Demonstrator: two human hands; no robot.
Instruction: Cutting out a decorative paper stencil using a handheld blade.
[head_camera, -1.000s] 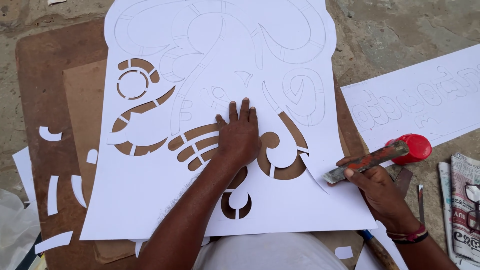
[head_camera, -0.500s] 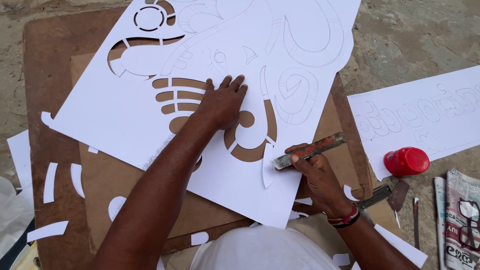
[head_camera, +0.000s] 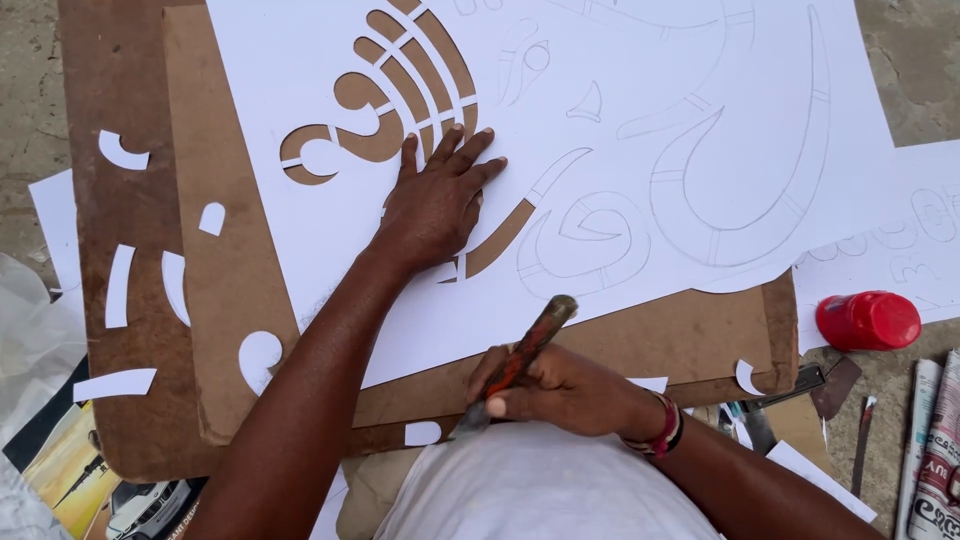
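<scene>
Left hand (head_camera: 432, 205) lies flat, fingers spread, pressing the large white paper sheet with pencilled curves and cut-out stencil shapes (head_camera: 600, 150), which rests on a brown cardboard board (head_camera: 230, 270). Right hand (head_camera: 555, 388), just below the sheet's lower edge, has its grip clamped on a worn red-handled cutting knife (head_camera: 520, 360). A red plastic cap (head_camera: 868, 320) sits right of the board.

A makeshift craft workshop set on bare ground: a brown board (head_camera: 140, 250) lies on rough concrete (head_camera: 25, 110), carrying a large white stencil sheet (head_camera: 640, 110), with paper offcuts (head_camera: 118, 287), newspapers (head_camera: 935, 450) and small tools (head_camera: 862, 445) strewn around.
</scene>
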